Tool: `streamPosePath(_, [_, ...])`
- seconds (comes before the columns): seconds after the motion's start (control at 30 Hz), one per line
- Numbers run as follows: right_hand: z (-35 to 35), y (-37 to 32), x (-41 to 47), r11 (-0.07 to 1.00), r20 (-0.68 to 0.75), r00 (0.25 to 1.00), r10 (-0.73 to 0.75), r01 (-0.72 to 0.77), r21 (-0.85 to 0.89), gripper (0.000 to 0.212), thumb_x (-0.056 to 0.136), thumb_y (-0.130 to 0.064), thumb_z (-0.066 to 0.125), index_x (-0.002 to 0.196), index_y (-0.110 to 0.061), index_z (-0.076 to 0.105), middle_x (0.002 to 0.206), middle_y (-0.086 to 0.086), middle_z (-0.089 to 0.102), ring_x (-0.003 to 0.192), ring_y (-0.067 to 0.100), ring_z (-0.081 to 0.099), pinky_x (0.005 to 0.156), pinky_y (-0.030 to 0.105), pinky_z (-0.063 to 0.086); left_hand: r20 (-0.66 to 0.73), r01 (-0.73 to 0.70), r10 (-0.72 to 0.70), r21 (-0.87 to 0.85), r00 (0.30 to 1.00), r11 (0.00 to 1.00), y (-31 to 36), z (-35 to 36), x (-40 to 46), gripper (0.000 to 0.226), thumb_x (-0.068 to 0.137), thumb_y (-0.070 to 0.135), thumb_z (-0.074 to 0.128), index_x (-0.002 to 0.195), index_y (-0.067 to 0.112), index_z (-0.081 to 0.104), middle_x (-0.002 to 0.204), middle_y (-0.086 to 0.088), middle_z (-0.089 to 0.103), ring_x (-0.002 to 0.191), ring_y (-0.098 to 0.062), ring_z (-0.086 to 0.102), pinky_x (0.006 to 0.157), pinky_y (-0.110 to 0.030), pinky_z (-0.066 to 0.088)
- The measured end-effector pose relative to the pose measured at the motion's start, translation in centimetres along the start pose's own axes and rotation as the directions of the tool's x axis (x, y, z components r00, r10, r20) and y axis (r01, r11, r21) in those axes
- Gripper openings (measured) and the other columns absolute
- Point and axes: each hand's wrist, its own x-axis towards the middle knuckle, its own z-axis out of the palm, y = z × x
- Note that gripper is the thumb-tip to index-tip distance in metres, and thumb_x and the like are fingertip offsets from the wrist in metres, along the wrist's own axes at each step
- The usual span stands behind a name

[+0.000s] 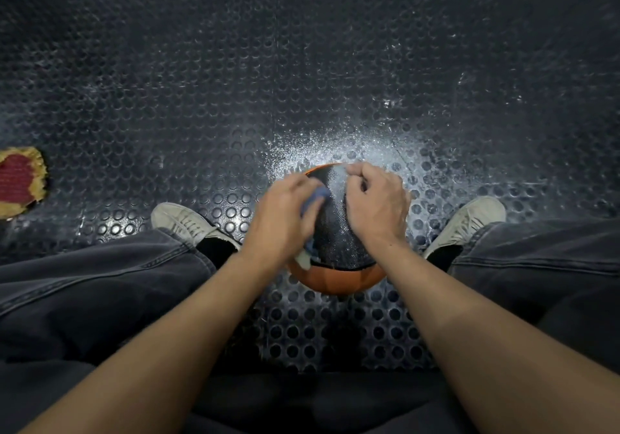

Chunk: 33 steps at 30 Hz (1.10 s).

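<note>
An orange and black basketball [335,232] rests on the studded black rubber floor [302,81] between my feet. My left hand [281,219] lies on the ball's left side and holds a blue cloth [313,198] against the black panel. A pale end of the cloth hangs below the wrist. My right hand [375,202] sits on the ball's upper right with its fingers curled over the top edge, gripping the ball. The black panel looks dusty or wet with pale specks.
My two pale sneakers [188,222] [469,219] and dark jeans flank the ball. A red and tan worn patch [18,182] shows at the floor's left edge. Pale speckles spread over the floor beyond the ball.
</note>
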Motion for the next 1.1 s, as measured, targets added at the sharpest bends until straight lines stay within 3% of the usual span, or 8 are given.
streamPosePath(0.1, [0.0,-0.4,-0.2,0.999,-0.018,0.999,0.035,-0.035,-0.013,0.022,0.099,-0.028,0.043,0.101,-0.033,0.064,0.104,-0.013,0.061,0.111,0.015,0.048,0.108,0.045,0.029,-0.026,0.132,-0.131,0.048,0.991,0.990,-0.7,0.1,2.2,0.020,0.094,0.022,0.057,0.108,0.017,0.070,0.103,-0.001,0.062,0.092,-0.021,0.059,0.081,-0.038,0.049])
streamPosePath(0.3, [-0.5,-0.1,0.8,0.997,-0.013,0.997,0.079,-0.079,0.019,0.022,0.098,-0.025,0.044,0.094,-0.029,0.065,0.088,-0.013,0.055,0.097,0.017,0.051,0.098,0.042,0.036,0.209,-0.358,0.343,0.040,0.916,0.933,1.2,0.7,-4.9,0.019,0.097,0.017,0.054,0.110,0.009,0.065,0.105,-0.004,0.060,0.083,-0.024,0.051,0.081,-0.038,0.050])
streamPosePath(0.5, [0.1,-0.4,0.9,0.992,-0.065,0.990,0.123,-0.123,0.012,0.020,0.097,-0.025,0.042,0.090,-0.029,0.060,0.091,-0.008,0.057,0.099,0.020,0.052,0.103,0.045,0.032,-0.037,-0.075,0.077,0.068,0.996,0.995,1.2,0.6,-0.4,0.016,0.093,0.012,0.057,0.104,0.007,0.068,0.100,-0.005,0.060,0.087,-0.025,0.054,0.076,-0.043,0.050])
streamPosePath(0.67, [0.0,-0.2,1.2,0.993,-0.052,0.992,0.115,-0.116,-0.011,0.020,0.097,-0.025,0.042,0.085,-0.027,0.058,0.090,-0.010,0.054,0.097,0.021,0.051,0.094,0.040,0.029,0.283,-0.407,0.392,-0.009,0.875,0.914,1.8,1.4,-5.5,0.021,0.092,0.012,0.047,0.110,0.010,0.059,0.104,-0.004,0.057,0.086,-0.025,0.050,0.072,-0.039,0.053])
streamPosePath(0.73, [0.0,0.0,1.1,0.995,-0.033,0.995,0.094,-0.094,-0.023,0.020,0.098,-0.026,0.041,0.088,-0.028,0.059,0.092,-0.012,0.055,0.098,0.019,0.050,0.090,0.039,0.027,0.311,-0.476,0.450,0.008,0.837,0.879,1.3,1.0,-4.6,0.020,0.091,0.012,0.050,0.109,0.012,0.060,0.100,-0.005,0.058,0.087,-0.024,0.048,0.070,-0.039,0.054])
streamPosePath(0.83, [0.1,-0.1,0.9,0.996,-0.039,0.996,0.079,-0.080,-0.032,0.019,0.098,-0.027,0.040,0.090,-0.030,0.057,0.093,-0.012,0.053,0.099,0.019,0.049,0.093,0.039,0.027,0.075,-0.271,0.267,0.048,0.961,0.962,0.2,0.1,-1.2,0.017,0.090,0.009,0.059,0.105,0.008,0.067,0.098,-0.007,0.060,0.087,-0.026,0.052,0.079,-0.040,0.048])
streamPosePath(0.9, [0.1,-0.2,0.8,0.996,-0.040,0.996,0.076,-0.077,-0.042,0.018,0.099,-0.026,0.041,0.090,-0.029,0.056,0.093,-0.012,0.053,0.099,0.019,0.050,0.096,0.041,0.028,0.014,-0.191,0.190,0.066,0.982,0.979,-0.2,-0.4,-0.3,0.017,0.092,0.010,0.060,0.107,0.006,0.067,0.101,-0.007,0.061,0.087,-0.026,0.053,0.076,-0.042,0.048])
streamPosePath(1.1, [0.0,0.3,0.8,0.999,-0.014,0.999,0.034,-0.034,-0.009,0.019,0.099,-0.026,0.043,0.087,-0.027,0.057,0.092,-0.013,0.055,0.099,0.015,0.049,0.094,0.039,0.031,0.285,-0.516,0.491,0.013,0.823,0.857,-0.4,0.2,-4.4,0.018,0.095,0.013,0.057,0.110,0.007,0.064,0.105,-0.005,0.061,0.083,-0.024,0.050,0.087,-0.035,0.048])
